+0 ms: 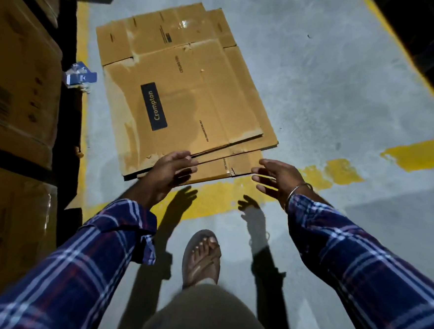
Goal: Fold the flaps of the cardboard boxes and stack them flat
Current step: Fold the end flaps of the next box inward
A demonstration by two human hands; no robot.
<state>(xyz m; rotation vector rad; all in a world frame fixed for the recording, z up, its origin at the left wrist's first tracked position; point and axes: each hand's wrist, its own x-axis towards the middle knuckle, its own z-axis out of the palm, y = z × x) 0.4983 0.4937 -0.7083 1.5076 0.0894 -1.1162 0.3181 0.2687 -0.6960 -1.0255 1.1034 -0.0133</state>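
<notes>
Flattened cardboard boxes (184,95), stacked on grey concrete floor (332,82); yellow floor line (216,195) beneath near edge. Stacked cartons (18,86) leftward. Left hand (170,171), right hand (276,177): fingers spread, holding nothing.

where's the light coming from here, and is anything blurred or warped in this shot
Head view: light comes from behind and above the person, casting both hands' shadows onto the floor just below them; glare on the tape at the flattened boxes' far end; the right hand shows motion blur, the left hand is sharper; wide-angle bending curves the stacked cartons at left; corners fall dark.
</notes>
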